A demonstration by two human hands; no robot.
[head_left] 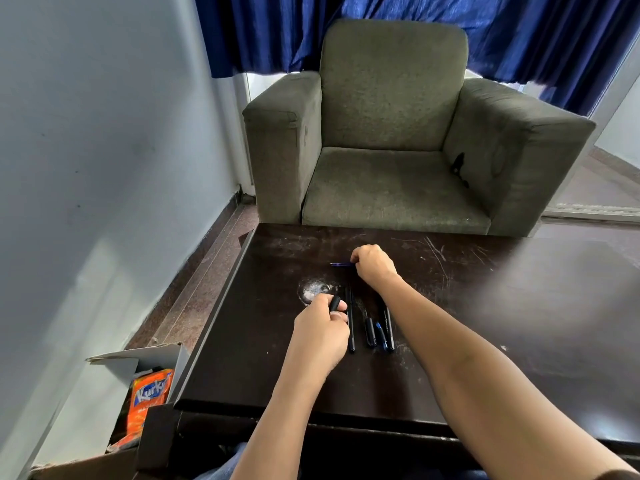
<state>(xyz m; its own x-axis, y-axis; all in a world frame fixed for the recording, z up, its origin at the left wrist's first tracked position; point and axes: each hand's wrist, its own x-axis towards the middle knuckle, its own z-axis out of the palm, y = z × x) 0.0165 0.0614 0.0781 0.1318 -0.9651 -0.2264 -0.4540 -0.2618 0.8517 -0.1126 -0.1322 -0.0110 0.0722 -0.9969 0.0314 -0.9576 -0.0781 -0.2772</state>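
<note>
On the dark wooden table (485, 323) lie several black pens and pen parts. My left hand (320, 332) pinches a short black pen cap (334, 303) between thumb and fingers. Just right of it lies a long black pen (350, 323). A black cap piece (370, 332), a blue-tipped pen (381, 336) and another black pen (388, 327) lie side by side under my right forearm. My right hand (375, 265) is farther back with fingers curled, pinching a thin blue refill (341, 264) that points left.
A grey-green armchair (391, 133) stands right behind the table. Blue curtains (450, 29) hang at the back. On the floor at the left, an open cardboard box (138, 362) holds an orange snack packet (147, 400). A wall runs along the left.
</note>
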